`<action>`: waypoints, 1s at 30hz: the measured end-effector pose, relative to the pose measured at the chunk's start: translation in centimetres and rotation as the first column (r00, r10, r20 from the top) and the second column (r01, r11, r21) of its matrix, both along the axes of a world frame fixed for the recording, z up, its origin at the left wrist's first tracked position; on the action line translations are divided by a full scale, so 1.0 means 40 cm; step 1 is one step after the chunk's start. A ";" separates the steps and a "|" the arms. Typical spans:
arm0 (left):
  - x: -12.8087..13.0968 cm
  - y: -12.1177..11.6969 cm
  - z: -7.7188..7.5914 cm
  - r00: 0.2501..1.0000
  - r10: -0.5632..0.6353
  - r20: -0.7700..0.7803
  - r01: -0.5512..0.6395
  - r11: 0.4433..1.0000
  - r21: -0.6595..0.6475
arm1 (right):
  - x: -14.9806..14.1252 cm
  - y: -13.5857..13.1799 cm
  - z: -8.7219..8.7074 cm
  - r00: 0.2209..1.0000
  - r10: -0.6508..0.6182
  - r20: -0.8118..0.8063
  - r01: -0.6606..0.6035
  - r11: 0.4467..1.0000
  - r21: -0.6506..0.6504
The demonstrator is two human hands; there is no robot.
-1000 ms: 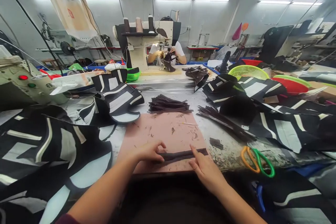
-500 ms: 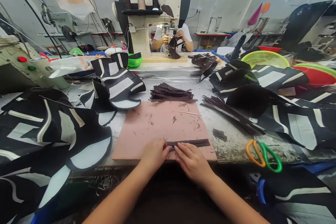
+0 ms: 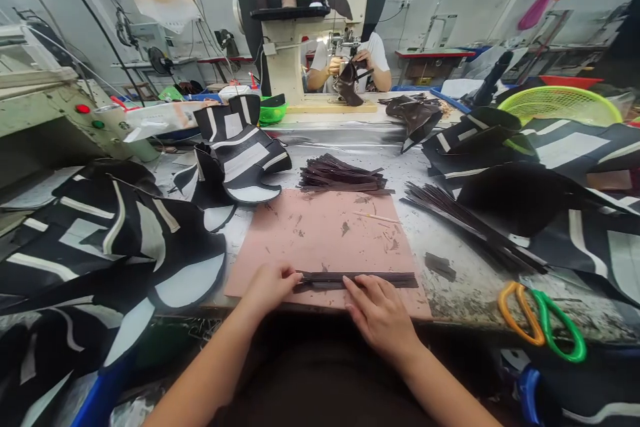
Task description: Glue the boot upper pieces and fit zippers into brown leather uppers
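A long dark brown strip [image 3: 385, 278] lies across the near edge of a pink work mat [image 3: 320, 240]. My left hand [image 3: 270, 285] has its fingers curled down, pinching the strip's left end. My right hand [image 3: 380, 313] lies beside it, fingers together and pressed flat on the strip near its middle. A pile of similar dark strips [image 3: 343, 175] sits at the mat's far edge. More long strips [image 3: 465, 220] fan out to the right of the mat.
Black-and-white cut shoe pieces are heaped at the left [image 3: 100, 240], middle [image 3: 240, 153] and right [image 3: 565, 173]. Orange and green scissors [image 3: 543, 320] lie at the right front. Across the table a person works at a sewing machine [image 3: 310, 20]. A green basket [image 3: 560, 105] stands far right.
My hands have drawn together on the strip from its two ends; the right hand slid left along it. The view has tilted down and shifted.
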State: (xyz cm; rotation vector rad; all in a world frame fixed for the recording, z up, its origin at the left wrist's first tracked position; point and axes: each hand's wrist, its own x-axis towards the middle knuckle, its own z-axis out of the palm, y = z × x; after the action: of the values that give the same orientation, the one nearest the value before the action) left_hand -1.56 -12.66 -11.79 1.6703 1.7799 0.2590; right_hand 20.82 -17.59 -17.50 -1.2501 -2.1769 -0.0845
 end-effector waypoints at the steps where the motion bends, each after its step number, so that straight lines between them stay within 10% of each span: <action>1: -0.006 -0.002 -0.001 1.000 0.010 0.026 -0.010 1.000 -0.011 | 0.001 -0.001 -0.003 1.000 -0.004 0.001 0.004 1.000 0.003; 9: -0.063 0.040 -0.005 0.946 0.178 0.271 -0.180 0.984 -0.017 | 0.009 -0.001 -0.015 0.994 0.042 -0.101 -0.037 0.998 0.046; 15: -0.167 0.225 0.020 0.647 0.508 0.569 -0.655 0.752 0.073 | 0.012 -0.009 -0.032 0.961 0.009 -0.276 0.006 0.999 0.053; 20: -0.151 0.326 0.090 0.502 0.365 0.784 -0.749 0.636 0.183 | 0.024 0.005 -0.023 0.913 -0.134 -0.386 0.062 0.979 -0.193; 30: -0.105 0.257 0.125 0.266 0.100 0.959 -0.815 0.555 0.168 | -0.011 0.096 0.061 0.852 -0.107 -0.513 -0.084 0.939 -0.335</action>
State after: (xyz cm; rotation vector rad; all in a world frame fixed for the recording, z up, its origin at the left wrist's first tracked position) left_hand -5.74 -2.40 -6.80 0.7978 1.2655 1.9422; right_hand 20.37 -13.75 -15.05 -1.2837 -1.7383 0.6006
